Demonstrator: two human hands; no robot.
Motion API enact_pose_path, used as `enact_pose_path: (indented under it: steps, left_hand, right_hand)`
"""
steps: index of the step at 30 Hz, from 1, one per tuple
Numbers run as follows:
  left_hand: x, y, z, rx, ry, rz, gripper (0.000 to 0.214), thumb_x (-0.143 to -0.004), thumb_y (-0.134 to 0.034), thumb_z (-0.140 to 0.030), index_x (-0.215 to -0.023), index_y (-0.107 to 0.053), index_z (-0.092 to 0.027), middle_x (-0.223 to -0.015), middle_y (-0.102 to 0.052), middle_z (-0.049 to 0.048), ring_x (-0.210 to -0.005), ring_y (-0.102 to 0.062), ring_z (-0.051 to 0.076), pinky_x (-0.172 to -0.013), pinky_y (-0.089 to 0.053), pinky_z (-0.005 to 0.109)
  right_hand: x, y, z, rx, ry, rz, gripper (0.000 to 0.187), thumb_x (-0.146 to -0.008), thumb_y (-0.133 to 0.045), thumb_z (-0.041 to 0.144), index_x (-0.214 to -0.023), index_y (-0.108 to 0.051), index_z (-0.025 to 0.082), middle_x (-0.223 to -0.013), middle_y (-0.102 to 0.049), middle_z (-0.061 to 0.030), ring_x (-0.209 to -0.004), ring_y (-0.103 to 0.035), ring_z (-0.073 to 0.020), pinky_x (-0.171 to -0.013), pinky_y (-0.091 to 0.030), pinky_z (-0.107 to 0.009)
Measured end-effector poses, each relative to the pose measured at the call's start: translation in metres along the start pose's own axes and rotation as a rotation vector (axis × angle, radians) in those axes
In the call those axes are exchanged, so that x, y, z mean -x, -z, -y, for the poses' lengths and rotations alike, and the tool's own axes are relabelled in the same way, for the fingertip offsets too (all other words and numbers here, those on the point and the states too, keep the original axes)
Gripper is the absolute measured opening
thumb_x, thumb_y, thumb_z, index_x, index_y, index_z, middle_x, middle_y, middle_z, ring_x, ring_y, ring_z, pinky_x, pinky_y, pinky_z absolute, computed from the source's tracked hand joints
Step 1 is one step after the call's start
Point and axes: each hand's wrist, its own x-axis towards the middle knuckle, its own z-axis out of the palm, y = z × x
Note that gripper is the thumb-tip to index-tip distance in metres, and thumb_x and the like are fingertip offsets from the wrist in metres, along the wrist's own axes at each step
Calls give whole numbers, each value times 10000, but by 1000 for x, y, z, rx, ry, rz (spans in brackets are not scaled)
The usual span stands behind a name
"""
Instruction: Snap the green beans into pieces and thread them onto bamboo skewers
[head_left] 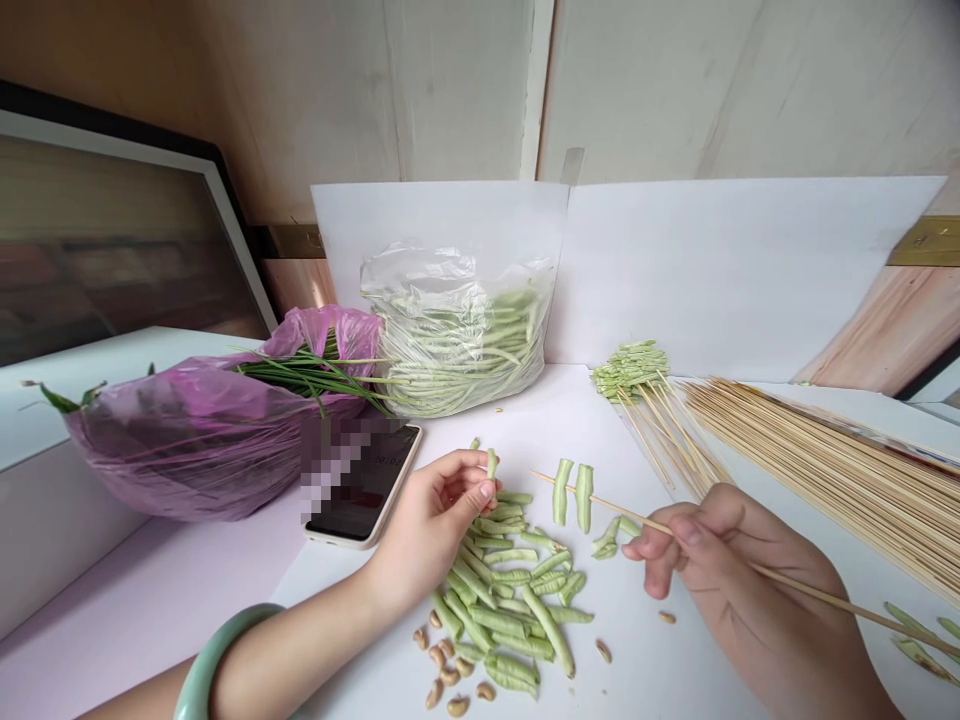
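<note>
Between the thumb and fingers of my left hand (450, 510) is a short green bean piece (492, 464), held upright. My right hand (739, 575) pinches a thin bamboo skewer (630, 512), its point aimed left toward that piece but apart from it. Two bean pieces (583, 497) are threaded crosswise near the skewer's tip. Below my left hand lies a loose pile of cut bean pieces (510, 600) on the white surface. Several tan beans (448, 676) are scattered at the pile's lower edge.
Loose bamboo skewers (817, 470) lie at right, beside a bundle of filled skewers (631, 368). Behind stand a clear bag of long beans (465, 340) and a purple bag of green stalks (202, 430). A phone (367, 490) lies left of my left hand; white boards (735, 270) stand behind.
</note>
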Motion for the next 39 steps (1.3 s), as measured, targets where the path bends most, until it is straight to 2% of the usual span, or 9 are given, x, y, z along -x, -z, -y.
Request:
enact_pose_path:
  steps: [5,10,12,14,18,25,30,35,39]
  left_hand:
    - [3,-4,-3,65,45,68,252,-729,-696,-364,-796,-627,-131,-725,-601,35,-677,-543,134,-684,-437,258]
    - [5,-5,-5,69,63,102,262,-750,-673,-373,-798,-638,-118,-735,-619,54,-667,-547,139,-664,-447,259]
    - [5,-5,-5,68,57,115,254,-764,-658,-369,-785,-636,-117,-741,-613,53,-666,-542,135,-666,-449,258]
    - [6,-5,-5,65,59,120,251,-768,-654,-369,-766,-630,-120,-726,-596,41,-659,-534,130,-664,-449,255]
    - [6,-4,-5,43,73,123,255,-770,-652,-371,-756,-628,-117,-706,-579,31,-650,-532,127,-659,-448,253]
    - [4,-3,-4,57,70,128,259,-739,-683,-368,-771,-682,-111,-714,-648,62,-638,-557,135,-653,-464,256]
    - [3,-2,-5,50,101,92,249,-674,-744,-358,-655,-684,-117,-594,-658,52,-575,-584,139,-607,-481,253]
    - [1,-1,-6,108,161,147,238,-621,-789,-324,-636,-691,-107,-562,-671,51,-520,-594,126,-556,-497,239]
    - [1,1,-4,195,221,205,212,-638,-784,-291,-661,-690,-102,-568,-686,57,-508,-614,121,-541,-506,223]
  right_hand:
    - [6,-3,-1,96,-17,40,290,-764,-674,390,-574,-520,233,-608,-667,-14,-525,-595,-179,-641,-500,-363]
    - [8,-2,-4,135,-16,36,294,-801,-630,390,-578,-506,244,-565,-658,-17,-608,-639,-219,-711,-503,-391]
    - [8,-2,-5,141,11,86,288,-810,-623,377,-582,-507,246,-545,-654,-18,-602,-630,-216,-685,-511,-380]
    - [7,-3,-4,155,40,112,283,-811,-622,372,-583,-508,250,-524,-647,-19,-597,-619,-220,-661,-516,-380]
    - [7,-3,-3,153,42,78,280,-812,-619,373,-589,-498,256,-515,-644,-15,-592,-617,-221,-654,-519,-380]
    - [5,1,-4,204,93,149,276,-823,-611,359,-588,-512,254,-506,-646,-21,-643,-642,-233,-660,-530,-367]
    - [7,-2,-3,157,16,75,296,-799,-638,373,-568,-504,246,-542,-652,-12,-583,-627,-210,-633,-517,-358]
    - [5,1,1,197,-44,104,272,-767,-668,399,-579,-584,222,-585,-664,-28,-512,-599,-176,-522,-472,-308]
    - [0,2,4,76,-82,146,246,-727,-714,377,-577,-611,211,-578,-647,-2,-445,-573,-143,-617,-511,-347]
